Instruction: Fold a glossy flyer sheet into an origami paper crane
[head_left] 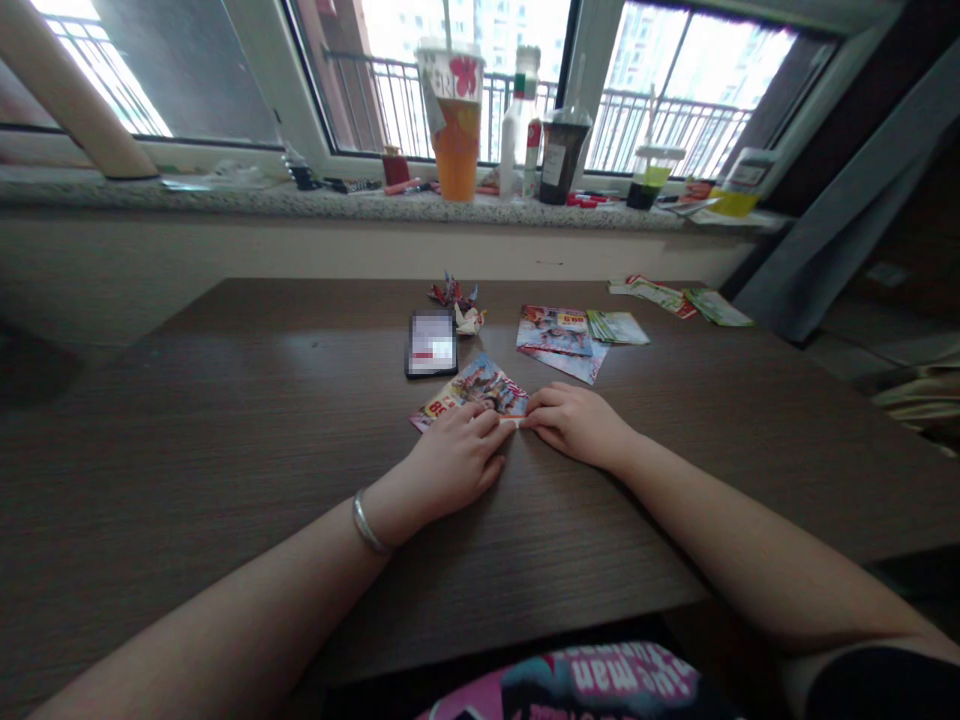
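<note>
A colourful printed paper sheet [486, 378] lies turned at an angle on the brown table, a pale strip showing along its near edge. My left hand [463, 448], with a silver bangle at the wrist, rests over the sheet's lower part, its bent fingers pressing the near edge. At the sheet's right corner, the fingers of my right hand [574, 425] are drawn together on the paper. Both hands cover parts of the sheet, so its full outline is hidden. Just beyond stands a phone [431, 344] lying flat with a blurred screen, beside folded paper pieces [469, 319].
More printed sheets [556, 330] and green-white papers [619, 327] lie to the right. Paper strips [664, 296] sit at the table's far right. On the window sill [330, 200] stand an orange drink cup [457, 150], a bottle [517, 130] and a dark cup [562, 155].
</note>
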